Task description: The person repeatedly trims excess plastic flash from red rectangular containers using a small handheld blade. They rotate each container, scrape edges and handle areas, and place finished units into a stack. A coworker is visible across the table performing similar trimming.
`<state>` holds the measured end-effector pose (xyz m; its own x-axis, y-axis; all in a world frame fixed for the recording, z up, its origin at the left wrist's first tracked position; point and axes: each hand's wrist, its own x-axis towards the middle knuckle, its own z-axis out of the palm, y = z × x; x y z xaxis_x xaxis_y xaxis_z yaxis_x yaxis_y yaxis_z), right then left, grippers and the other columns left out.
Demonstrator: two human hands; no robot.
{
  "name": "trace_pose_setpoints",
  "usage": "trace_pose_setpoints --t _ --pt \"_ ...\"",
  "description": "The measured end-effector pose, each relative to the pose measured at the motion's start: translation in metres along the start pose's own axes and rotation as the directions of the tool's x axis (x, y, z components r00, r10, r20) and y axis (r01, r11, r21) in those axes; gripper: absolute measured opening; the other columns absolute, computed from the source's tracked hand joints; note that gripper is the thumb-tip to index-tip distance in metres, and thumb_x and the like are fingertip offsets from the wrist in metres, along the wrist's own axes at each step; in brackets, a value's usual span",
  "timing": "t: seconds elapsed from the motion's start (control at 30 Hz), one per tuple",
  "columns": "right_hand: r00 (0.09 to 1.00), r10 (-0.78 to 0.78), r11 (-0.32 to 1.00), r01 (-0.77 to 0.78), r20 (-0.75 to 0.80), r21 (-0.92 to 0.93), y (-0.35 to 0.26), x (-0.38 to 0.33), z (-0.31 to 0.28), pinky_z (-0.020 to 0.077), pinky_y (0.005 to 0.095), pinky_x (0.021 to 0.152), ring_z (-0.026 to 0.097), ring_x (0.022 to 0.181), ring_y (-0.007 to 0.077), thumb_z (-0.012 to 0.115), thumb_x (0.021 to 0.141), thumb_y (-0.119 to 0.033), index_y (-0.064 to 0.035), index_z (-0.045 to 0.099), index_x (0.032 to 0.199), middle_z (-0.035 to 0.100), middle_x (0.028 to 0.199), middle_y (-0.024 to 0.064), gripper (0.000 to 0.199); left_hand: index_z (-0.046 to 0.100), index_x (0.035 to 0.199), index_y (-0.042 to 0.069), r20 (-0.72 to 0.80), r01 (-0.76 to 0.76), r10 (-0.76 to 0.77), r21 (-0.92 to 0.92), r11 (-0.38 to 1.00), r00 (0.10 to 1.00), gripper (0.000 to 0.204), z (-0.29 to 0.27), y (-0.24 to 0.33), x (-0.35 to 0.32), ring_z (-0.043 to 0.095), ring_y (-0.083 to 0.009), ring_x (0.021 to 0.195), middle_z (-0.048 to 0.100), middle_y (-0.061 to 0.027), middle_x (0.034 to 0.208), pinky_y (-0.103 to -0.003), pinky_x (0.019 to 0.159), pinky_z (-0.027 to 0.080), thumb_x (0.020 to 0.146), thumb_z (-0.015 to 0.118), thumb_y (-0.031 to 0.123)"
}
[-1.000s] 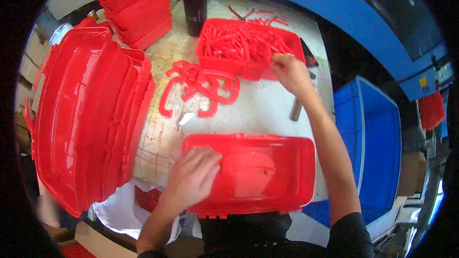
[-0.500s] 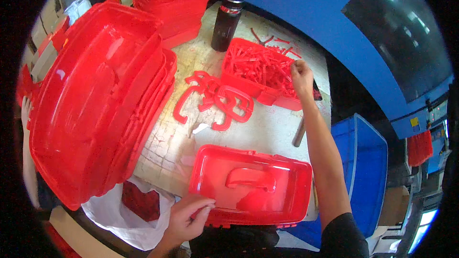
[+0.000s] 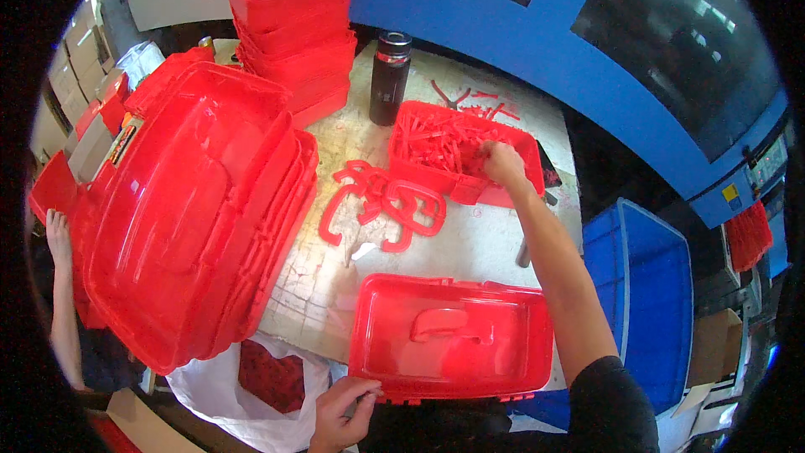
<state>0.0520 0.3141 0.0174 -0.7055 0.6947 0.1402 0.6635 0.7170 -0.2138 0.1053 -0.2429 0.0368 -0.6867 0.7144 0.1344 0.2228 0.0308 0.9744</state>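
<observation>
My right hand [image 3: 505, 164] reaches into a red bin [image 3: 436, 179] heaped with thin red plastic strips [image 3: 428, 136]. Its fingers are curled down among the strips, and what they hold, if anything, is hidden. My left hand [image 3: 345, 413] is at the near left corner of a shallow red lid [image 3: 402, 344], its thumb and fingers pinched together; I cannot make out anything between them. The lid lies open side up in front of me, with a raised handle-shaped bulge in its middle. Several loose red handles [image 3: 412, 201] lie beyond it.
Nested red lids [image 3: 180, 193] stand on the left, another person's hand [image 3: 60, 235] beside them. Behind are stacked red boxes [image 3: 293, 42], a black bottle [image 3: 390, 80] and pliers [image 3: 453, 99]. A white bag [image 3: 243, 394] is below left; a blue crate [image 3: 654, 302] stands right.
My right hand has moved from the bin's right rim inward, down to the strips. My left hand has drawn slightly toward me. The other person's hand shows more at left. The view has shifted.
</observation>
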Motion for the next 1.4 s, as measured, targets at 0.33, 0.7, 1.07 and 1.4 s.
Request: trace_pose_setpoints --t 0.33,0.7,1.07,1.4 --pt "0.987 -0.163 -0.396 -0.055 -0.011 0.917 -0.068 -0.239 -0.115 0.0344 0.0281 0.053 0.043 0.053 0.0120 0.047 0.105 -0.039 -0.0017 0.060 0.111 0.049 0.060 0.0012 0.039 0.031 0.151 0.002 0.361 0.236 -0.022 -0.562 0.793 0.932 0.054 0.066 0.041 0.082 0.068 -0.0232 0.092 0.061 -0.0191 0.129 -0.035 0.076 0.055 0.109 0.037 0.035" --pt "0.987 0.083 0.091 -0.145 0.138 0.985 -0.077 -0.383 -0.089 0.0421 0.0241 0.064 0.050 0.071 0.0074 0.052 0.105 -0.021 -0.0026 0.065 0.101 0.058 0.082 -0.0017 0.022 0.045 0.140 -0.002 0.409 0.256 -0.064 -0.436 0.863 0.910 0.042 0.113 0.042 0.055 0.059 -0.0263 0.118 0.054 -0.0162 0.135 -0.036 0.083 0.057 0.099 0.052 0.006" --pt "0.902 -0.148 0.156 -0.384 0.406 0.910 -0.076 -0.421 -0.076 0.0507 0.0327 0.073 0.061 0.084 0.0177 0.051 0.102 -0.017 -0.0002 0.055 0.114 0.062 0.088 0.0098 0.020 0.051 0.129 -0.004 0.444 0.328 -0.098 -0.480 0.813 0.891 0.033 0.117 0.047 0.047 0.066 -0.0282 0.112 0.057 -0.0203 0.129 -0.030 0.070 0.062 0.096 0.054 0.000" --pt "0.984 0.022 0.134 -0.179 0.178 0.975 -0.040 -0.463 -0.081 0.0497 0.0275 0.080 0.059 0.096 0.0108 0.065 0.096 -0.011 -0.0029 0.054 0.124 0.064 0.107 0.0027 0.030 0.058 0.130 0.003 0.634 -0.520 0.327 0.140 0.843 0.701 0.047 0.160 0.046 0.110 0.051 -0.0309 0.131 0.053 -0.0169 0.139 -0.042 0.109 0.042 0.084 0.061 -0.006"
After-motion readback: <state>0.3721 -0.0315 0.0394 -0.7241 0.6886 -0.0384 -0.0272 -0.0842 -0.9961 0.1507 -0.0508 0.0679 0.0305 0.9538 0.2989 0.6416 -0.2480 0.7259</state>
